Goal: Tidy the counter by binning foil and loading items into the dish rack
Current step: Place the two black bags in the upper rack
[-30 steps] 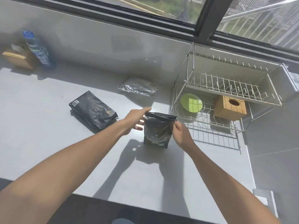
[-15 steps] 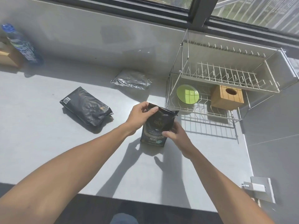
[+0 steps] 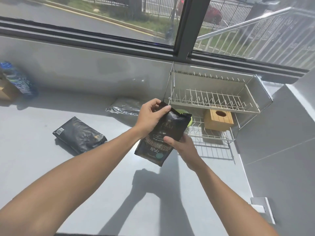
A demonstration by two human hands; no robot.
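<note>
A black coffee bag hangs tilted above the grey counter, just left of the wire dish rack. My left hand grips its top left corner. My right hand holds its right side from below. A second black bag lies flat on the counter to the left. A crumpled silver foil packet lies behind my left hand near the wall. In the rack's lower tier sit a green plate, mostly hidden by the held bag, and a wooden box with a round hole.
A blue-labelled bottle and a wooden block stand at the far left by the wall. A window runs along the back. A white wall socket sits low on the right wall. The counter's front edge is near my elbows.
Both hands have lifted the coffee bag off the counter and tilted it toward the rack. The view has tipped up toward the window.
</note>
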